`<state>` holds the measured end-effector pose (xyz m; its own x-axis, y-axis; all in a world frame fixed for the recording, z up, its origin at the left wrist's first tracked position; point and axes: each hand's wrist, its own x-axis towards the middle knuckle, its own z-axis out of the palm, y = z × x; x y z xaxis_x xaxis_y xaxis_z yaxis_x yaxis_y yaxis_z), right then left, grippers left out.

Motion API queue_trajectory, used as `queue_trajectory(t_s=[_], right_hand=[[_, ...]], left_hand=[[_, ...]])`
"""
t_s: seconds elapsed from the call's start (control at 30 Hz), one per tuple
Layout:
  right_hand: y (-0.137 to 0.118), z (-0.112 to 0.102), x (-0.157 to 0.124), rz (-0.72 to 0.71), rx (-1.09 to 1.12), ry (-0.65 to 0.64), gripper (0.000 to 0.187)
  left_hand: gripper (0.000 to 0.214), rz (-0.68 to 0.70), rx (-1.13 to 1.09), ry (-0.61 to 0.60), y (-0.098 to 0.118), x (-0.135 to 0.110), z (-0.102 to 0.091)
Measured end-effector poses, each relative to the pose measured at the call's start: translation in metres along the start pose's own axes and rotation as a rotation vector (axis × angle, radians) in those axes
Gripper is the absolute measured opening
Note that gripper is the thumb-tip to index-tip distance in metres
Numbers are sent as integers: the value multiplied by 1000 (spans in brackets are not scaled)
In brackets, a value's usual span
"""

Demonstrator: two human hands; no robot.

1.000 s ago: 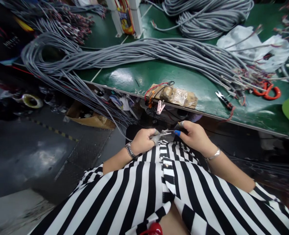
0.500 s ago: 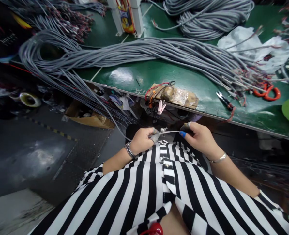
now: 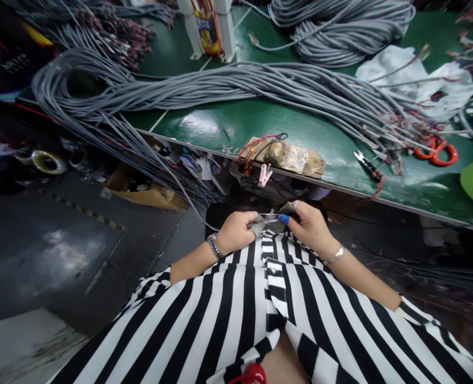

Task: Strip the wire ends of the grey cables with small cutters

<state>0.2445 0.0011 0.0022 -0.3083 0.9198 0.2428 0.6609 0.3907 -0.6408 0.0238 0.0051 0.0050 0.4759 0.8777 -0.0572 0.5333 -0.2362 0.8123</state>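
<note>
In front of my waist, my left hand (image 3: 239, 231) pinches the end of a grey cable (image 3: 194, 209) that runs up to the bundle on the bench. Grey coverings wrap its thumb and forefinger. Close by on the right, my right hand (image 3: 306, 224) is closed, with blue on the thumb tip and a covering on the forefinger. Its fingertips pinch a thin pale strand (image 3: 270, 215) that stretches from the cable end. The exact tip of the cable is partly hidden by the fingers.
A long bundle of grey cables (image 3: 236, 82) lies across the green bench (image 3: 204, 125). Along the front edge sit a taped wooden block (image 3: 296, 157) with a pink clip (image 3: 265, 175), small snips (image 3: 368, 164) and orange-handled scissors (image 3: 436, 151). A cardboard box (image 3: 150, 194) stands below.
My right hand has moved left, closer to my left hand, so the gap between them is shorter. The left hand has barely shifted.
</note>
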Motion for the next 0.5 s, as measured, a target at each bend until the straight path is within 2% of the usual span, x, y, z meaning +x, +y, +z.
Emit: queue_trajectory(t_s=[0.13,0.23,0.4,0.43,0.5], right_hand=[[2,13,-1,117,101,119,6],[1,12,-2,185,239,136,8],[-2,0,-7,-113,374,-89,12],[-1,0,-6,-120,371,-79,12],[4,4,-3,-1,352,51,12]], left_hand=[[15,-11,-116,-1,-1,1,3],[14,-38,-202,6,-5,2,5],[12,-99,-376,44,-6,6,5],[12,-103,-386,46,-5,6,5],[12,-96,-357,31,-2,4,7]])
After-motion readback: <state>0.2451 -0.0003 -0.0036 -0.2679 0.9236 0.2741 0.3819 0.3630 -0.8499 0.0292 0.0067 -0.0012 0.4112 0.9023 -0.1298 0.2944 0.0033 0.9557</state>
